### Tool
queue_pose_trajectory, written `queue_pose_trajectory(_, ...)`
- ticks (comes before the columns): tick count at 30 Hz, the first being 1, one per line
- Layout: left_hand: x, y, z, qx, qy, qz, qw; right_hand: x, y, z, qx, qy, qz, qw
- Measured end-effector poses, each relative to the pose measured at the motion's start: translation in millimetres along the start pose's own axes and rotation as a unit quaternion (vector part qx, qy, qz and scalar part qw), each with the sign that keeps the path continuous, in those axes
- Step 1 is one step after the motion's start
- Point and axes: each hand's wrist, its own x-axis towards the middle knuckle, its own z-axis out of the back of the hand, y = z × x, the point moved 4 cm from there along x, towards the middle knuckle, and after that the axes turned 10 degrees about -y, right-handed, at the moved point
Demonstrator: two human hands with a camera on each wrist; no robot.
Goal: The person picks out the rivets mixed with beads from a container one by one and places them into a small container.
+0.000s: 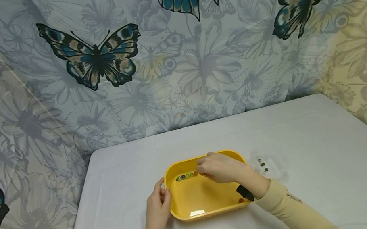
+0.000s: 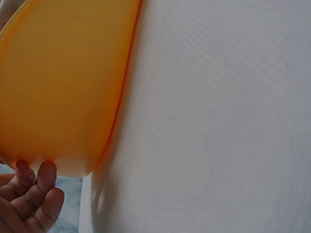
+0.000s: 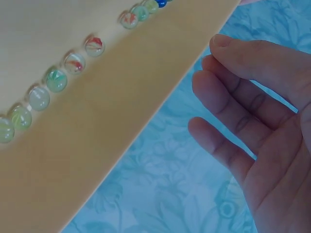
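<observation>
A yellow tray (image 1: pixel 202 197) stands on the white table. Glass marbles (image 1: pixel 187 176) form a line along its far inner side. At the tray's left end my left hand (image 1: pixel 157 209) grips the rim; in the left wrist view its fingertips (image 2: pixel 47 172) touch the outer wall. My right hand (image 1: pixel 220 167) is over the tray's far side, hiding part of the line in the head view. The right wrist view shows its fingers loosely bent with nothing visible between them. There, more marbles (image 3: pixel 75 63) lie along the wall, with a gap in the line.
A reddish marble (image 1: pixel 241 200) lies in the tray's near right corner, beside the black wrist camera (image 1: pixel 245 193). Right of the tray is a clear plastic bag (image 1: pixel 275 166) with small dark pieces (image 1: pixel 262 164). A butterfly-patterned cloth (image 1: pixel 199 79) hangs behind the table (image 1: pixel 340 144).
</observation>
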Motion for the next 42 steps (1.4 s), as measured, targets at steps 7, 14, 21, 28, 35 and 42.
queue_pose_trajectory(7, -0.3, 0.2, -0.5, 0.000, 0.004, 0.003, 1.0000, -6.6, -3.7, 5.2, 0.004, -0.007, -0.013, 1.000)
queue_pose_trajectory(14, -0.2, -0.1, 0.1, 0.000, -0.002, -0.002, 1.0000, -11.6, -8.3, 9.6, -0.005, -0.014, -0.016, 1.000)
queue_pose_trajectory(21, 0.3, 1.7, -0.6, -0.004, -0.002, -0.008, 1.0000, -16.8, -13.7, 13.5, -0.008, -0.028, -0.022, 0.999)
queue_pose_trajectory(28, 0.5, 0.9, -0.4, -0.004, -0.004, -0.011, 0.9999, -24.9, -20.9, 17.0, -0.002, -0.035, -0.035, 0.999)
queue_pose_trajectory(35, 0.2, 0.0, -0.1, -0.004, -0.005, -0.007, 1.0000, -31.5, -27.0, 20.8, 0.003, -0.041, -0.055, 0.998)
queue_pose_trajectory(42, 0.3, 1.2, -0.4, -0.004, -0.002, -0.001, 1.0000, -37.7, -32.0, 23.3, 0.005, -0.053, -0.055, 0.997)
